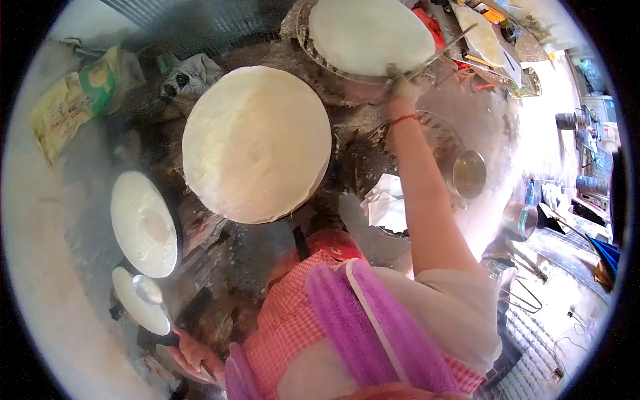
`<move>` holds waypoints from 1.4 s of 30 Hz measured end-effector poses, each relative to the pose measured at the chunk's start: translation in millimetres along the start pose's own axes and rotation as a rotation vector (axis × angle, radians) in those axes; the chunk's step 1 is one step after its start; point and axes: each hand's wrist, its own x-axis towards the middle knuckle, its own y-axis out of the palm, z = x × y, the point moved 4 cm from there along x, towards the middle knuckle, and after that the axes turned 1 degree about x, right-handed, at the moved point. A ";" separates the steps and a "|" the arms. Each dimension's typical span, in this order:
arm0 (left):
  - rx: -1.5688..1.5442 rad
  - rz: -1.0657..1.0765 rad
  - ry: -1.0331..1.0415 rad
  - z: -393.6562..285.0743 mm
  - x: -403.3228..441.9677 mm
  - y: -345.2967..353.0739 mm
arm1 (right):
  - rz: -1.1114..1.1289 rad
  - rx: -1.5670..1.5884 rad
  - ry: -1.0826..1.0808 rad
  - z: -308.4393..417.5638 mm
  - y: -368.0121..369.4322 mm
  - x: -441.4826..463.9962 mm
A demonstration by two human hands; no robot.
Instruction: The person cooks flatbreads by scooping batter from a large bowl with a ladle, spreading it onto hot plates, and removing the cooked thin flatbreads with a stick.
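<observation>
My right hand [403, 88] stretches forward and is closed round a long thin stick [443, 50]. It is at the near edge of a smooth white round sheet [370, 35], which rests on a round rack with a dark rim. At the lower left, my left hand [199, 357] grips the handle of a ladle [148, 291], whose bowl is over a small container of white liquid [137, 312]. Just beyond stands a larger basin of white liquid [143, 223]. A big round pale surface [257, 143] lies in front of me, between my hands.
A yellow and green bag [80, 100] and a grey cloth [192, 75] lie at the far left. Folded white cloth [387, 203] and a metal bowl [469, 174] are by my right arm. Tools and a board [480, 37] fill the far right. A jar [520, 221] stands further right.
</observation>
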 end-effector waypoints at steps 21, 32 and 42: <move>-0.168 0.214 0.053 -107.2 -173.3 -141.6 | 1.524 -0.389 -1.111 -1.1 -69.1 -526.1; -0.659 0.465 1.018 -130.2 -502.2 -352.7 | 3.055 -0.927 0.049 -103.0 -358.6 -839.6; -0.315 -0.916 1.313 -7.3 -563.9 -427.2 | 2.703 -2.397 0.443 -125.1 -472.9 -956.7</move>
